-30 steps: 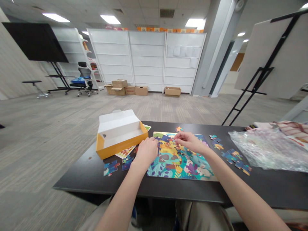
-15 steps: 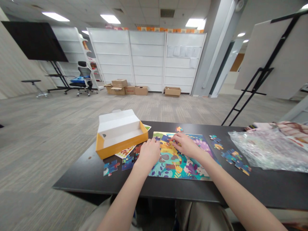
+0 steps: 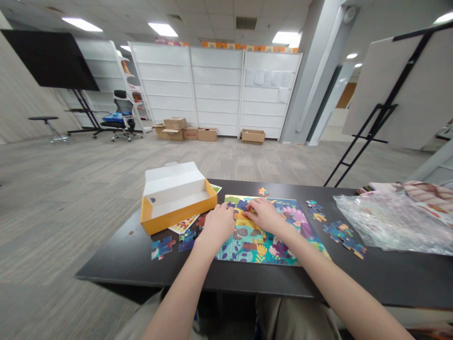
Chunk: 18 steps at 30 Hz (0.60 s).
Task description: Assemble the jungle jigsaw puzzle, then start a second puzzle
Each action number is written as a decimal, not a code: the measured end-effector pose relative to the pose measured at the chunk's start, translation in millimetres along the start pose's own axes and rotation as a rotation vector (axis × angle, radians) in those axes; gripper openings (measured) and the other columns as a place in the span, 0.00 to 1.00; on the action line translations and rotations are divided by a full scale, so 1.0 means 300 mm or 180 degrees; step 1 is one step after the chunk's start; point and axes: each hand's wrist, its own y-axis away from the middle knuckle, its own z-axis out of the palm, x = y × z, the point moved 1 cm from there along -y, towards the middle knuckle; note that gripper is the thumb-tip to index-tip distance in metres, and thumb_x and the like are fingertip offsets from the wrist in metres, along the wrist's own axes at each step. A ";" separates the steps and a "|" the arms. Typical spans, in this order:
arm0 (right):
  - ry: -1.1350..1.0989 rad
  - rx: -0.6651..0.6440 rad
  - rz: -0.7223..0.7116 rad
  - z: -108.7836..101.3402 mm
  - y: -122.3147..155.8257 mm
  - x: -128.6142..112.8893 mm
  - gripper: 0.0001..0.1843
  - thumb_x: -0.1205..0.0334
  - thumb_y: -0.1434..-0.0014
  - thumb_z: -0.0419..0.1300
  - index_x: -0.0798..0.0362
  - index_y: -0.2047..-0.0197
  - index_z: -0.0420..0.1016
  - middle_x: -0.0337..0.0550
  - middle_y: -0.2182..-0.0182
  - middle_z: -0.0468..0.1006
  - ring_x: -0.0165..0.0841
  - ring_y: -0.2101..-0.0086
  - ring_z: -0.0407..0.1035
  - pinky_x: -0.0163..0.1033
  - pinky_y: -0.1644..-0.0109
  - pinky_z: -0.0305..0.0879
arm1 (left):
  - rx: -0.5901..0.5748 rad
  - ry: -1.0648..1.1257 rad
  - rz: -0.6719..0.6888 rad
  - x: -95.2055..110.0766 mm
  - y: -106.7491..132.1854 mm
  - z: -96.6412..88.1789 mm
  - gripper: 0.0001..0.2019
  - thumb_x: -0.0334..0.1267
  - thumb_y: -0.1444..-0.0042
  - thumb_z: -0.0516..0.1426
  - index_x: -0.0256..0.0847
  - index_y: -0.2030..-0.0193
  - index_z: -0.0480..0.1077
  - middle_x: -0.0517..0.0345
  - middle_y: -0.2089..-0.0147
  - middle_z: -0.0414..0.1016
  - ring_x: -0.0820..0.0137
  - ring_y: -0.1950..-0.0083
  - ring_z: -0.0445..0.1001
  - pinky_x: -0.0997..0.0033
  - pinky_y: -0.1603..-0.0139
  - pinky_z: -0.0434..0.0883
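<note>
I am leaning over a dark table [image 3: 247, 282] with a colorful jigsaw puzzle [image 3: 247, 251] lying in front of me, its lower part showing leaves and flowers in teal, purple and yellow. My left hand [image 3: 216, 225] is resting at the puzzle's left edge, its fingers curling down, and my right hand [image 3: 262, 215] is pressing its fingertips [image 3: 248, 212] into the upper middle; I cannot tell whether either hand is gripping a piece. Most of the picture appears joined, though my hands are hiding part of it. Outside it, loose pieces [image 3: 163, 248] are lying to the left, one is sitting just above, and a cluster [image 3: 339, 230] is lying to the right, beside a crumpled plastic bag [image 3: 389, 222]. An open yellow box [image 3: 179, 218] is sitting at the far left.
</note>
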 end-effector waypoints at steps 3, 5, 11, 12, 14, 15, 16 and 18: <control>-0.0042 0.0087 0.0218 0.008 -0.011 -0.006 0.07 0.58 0.39 0.63 0.51 0.66 0.72 0.48 0.63 0.78 0.43 0.56 0.70 0.47 0.50 0.63 | -0.0003 0.0044 -0.0025 0.000 -0.005 -0.003 0.14 0.34 0.35 0.49 0.37 0.53 0.75 0.43 0.51 0.75 0.58 0.48 0.74 0.64 0.52 0.74; -0.0174 0.0160 0.0257 0.011 -0.014 -0.007 0.06 0.62 0.41 0.64 0.51 0.66 0.69 0.46 0.64 0.77 0.41 0.58 0.70 0.45 0.53 0.63 | 0.0011 0.0073 -0.0040 -0.001 -0.010 -0.002 0.14 0.34 0.35 0.50 0.37 0.53 0.76 0.44 0.51 0.75 0.58 0.48 0.74 0.63 0.52 0.74; -0.1208 0.0372 0.0351 0.018 -0.007 0.002 0.12 0.70 0.47 0.62 0.51 0.60 0.66 0.40 0.67 0.75 0.35 0.65 0.70 0.39 0.60 0.65 | 0.0045 0.0117 -0.0080 -0.005 -0.016 0.001 0.13 0.35 0.36 0.50 0.38 0.54 0.76 0.45 0.52 0.75 0.57 0.49 0.75 0.61 0.53 0.75; -0.1362 0.0318 0.0367 0.020 -0.006 0.002 0.14 0.70 0.47 0.61 0.50 0.58 0.66 0.38 0.68 0.74 0.34 0.67 0.70 0.38 0.61 0.65 | 0.0054 0.0117 -0.0083 -0.006 -0.015 0.000 0.13 0.35 0.36 0.51 0.38 0.54 0.76 0.45 0.53 0.75 0.57 0.49 0.75 0.61 0.53 0.75; -0.1453 0.0235 0.0349 0.021 -0.005 0.001 0.15 0.71 0.47 0.60 0.50 0.56 0.66 0.36 0.70 0.75 0.33 0.68 0.71 0.38 0.62 0.65 | 0.0067 0.0118 -0.0077 -0.007 -0.011 -0.001 0.12 0.36 0.36 0.51 0.39 0.54 0.76 0.45 0.52 0.75 0.57 0.49 0.75 0.61 0.53 0.75; -0.1395 0.0231 0.0312 0.020 -0.005 0.000 0.14 0.71 0.47 0.60 0.50 0.57 0.67 0.37 0.69 0.75 0.33 0.67 0.71 0.38 0.61 0.66 | 0.0066 0.0122 -0.0075 -0.007 -0.010 -0.002 0.12 0.36 0.36 0.52 0.39 0.54 0.76 0.45 0.52 0.75 0.56 0.49 0.75 0.61 0.53 0.75; -0.1294 0.0250 0.0267 0.017 -0.004 -0.002 0.13 0.71 0.47 0.61 0.51 0.58 0.68 0.39 0.68 0.76 0.34 0.66 0.72 0.39 0.59 0.66 | 0.0057 0.0130 -0.0070 -0.007 -0.009 -0.003 0.12 0.36 0.35 0.52 0.39 0.54 0.75 0.45 0.52 0.75 0.56 0.49 0.75 0.61 0.54 0.75; -0.1025 0.0330 0.0170 0.011 -0.001 -0.003 0.10 0.69 0.45 0.61 0.52 0.59 0.70 0.44 0.63 0.77 0.37 0.61 0.72 0.42 0.55 0.67 | 0.0022 0.0153 -0.0060 -0.007 -0.008 -0.007 0.12 0.36 0.35 0.52 0.38 0.54 0.76 0.44 0.52 0.75 0.56 0.49 0.75 0.61 0.54 0.75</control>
